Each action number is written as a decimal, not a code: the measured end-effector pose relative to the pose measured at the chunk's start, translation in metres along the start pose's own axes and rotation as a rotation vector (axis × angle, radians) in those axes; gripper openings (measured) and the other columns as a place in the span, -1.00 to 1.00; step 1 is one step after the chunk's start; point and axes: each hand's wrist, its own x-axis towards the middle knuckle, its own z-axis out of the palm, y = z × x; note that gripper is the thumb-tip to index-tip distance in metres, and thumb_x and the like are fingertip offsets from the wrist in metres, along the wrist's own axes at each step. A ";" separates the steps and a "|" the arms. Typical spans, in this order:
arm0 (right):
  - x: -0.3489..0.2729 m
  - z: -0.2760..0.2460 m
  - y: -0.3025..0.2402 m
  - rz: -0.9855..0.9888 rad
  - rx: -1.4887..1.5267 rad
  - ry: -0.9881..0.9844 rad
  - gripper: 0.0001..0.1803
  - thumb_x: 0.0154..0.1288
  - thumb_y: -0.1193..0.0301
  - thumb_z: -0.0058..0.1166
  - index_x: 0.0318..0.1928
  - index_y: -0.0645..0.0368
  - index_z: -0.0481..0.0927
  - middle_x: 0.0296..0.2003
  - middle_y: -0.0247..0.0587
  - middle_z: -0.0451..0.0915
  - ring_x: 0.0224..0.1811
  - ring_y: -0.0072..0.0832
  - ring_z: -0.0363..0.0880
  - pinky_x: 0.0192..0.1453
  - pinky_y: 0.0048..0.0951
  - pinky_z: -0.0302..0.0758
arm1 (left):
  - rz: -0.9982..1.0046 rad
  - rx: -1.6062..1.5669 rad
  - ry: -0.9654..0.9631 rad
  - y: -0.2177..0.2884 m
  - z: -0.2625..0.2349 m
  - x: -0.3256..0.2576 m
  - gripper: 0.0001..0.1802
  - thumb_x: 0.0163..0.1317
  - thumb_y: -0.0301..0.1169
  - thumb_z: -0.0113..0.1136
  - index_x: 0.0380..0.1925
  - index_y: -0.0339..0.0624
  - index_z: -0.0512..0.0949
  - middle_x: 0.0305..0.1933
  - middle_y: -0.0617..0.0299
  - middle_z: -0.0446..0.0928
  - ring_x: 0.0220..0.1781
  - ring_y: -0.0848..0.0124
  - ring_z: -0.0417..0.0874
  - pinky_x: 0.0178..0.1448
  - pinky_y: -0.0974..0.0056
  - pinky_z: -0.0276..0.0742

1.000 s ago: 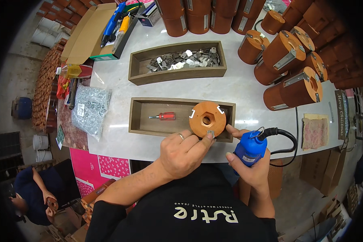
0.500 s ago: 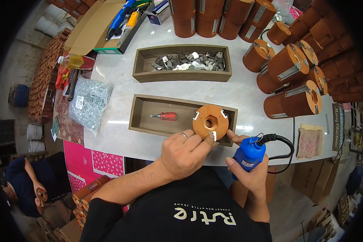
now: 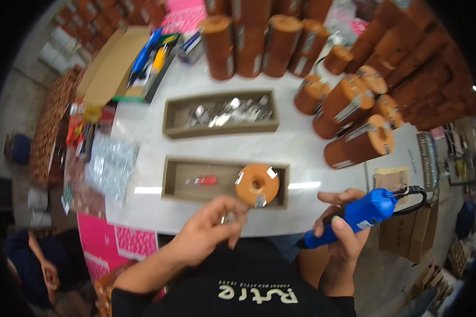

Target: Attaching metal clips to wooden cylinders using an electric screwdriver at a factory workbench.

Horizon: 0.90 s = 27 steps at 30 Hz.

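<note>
A round brown wooden piece with a central hole stands in the near wooden box; small metal plates sit around its top rim. At its near left side, my left hand is blurred, its fingers curled together. Something shiny shows among them, either a ring or small metal bits. My right hand is wrapped round a blue electric screwdriver, tilted with its dark tip down to the left and its black cord to the right. A red-handled screwdriver lies in the same box.
Beyond lies a wooden box of small metal plates. Brown cylinders stand at the back, and others lie at the right. At the left are a plastic bag and an open carton of tools. A co-worker sits lower left.
My left hand has drawn back from the wooden piece toward me. My right hand has moved right, swinging the blue screwdriver's tip leftward. The view has shifted, so the table appears lower.
</note>
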 end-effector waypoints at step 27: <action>0.015 0.016 -0.047 -0.331 0.641 0.024 -0.70 0.26 0.45 0.06 0.00 0.16 0.39 -0.31 -0.01 0.62 -0.48 -0.23 0.64 -0.26 -0.11 0.59 | -0.043 0.016 0.006 -0.012 0.037 -0.007 -0.87 0.37 -0.48 0.15 -0.13 -0.28 0.52 -0.35 0.20 0.59 -0.53 0.54 0.48 -0.48 0.51 0.35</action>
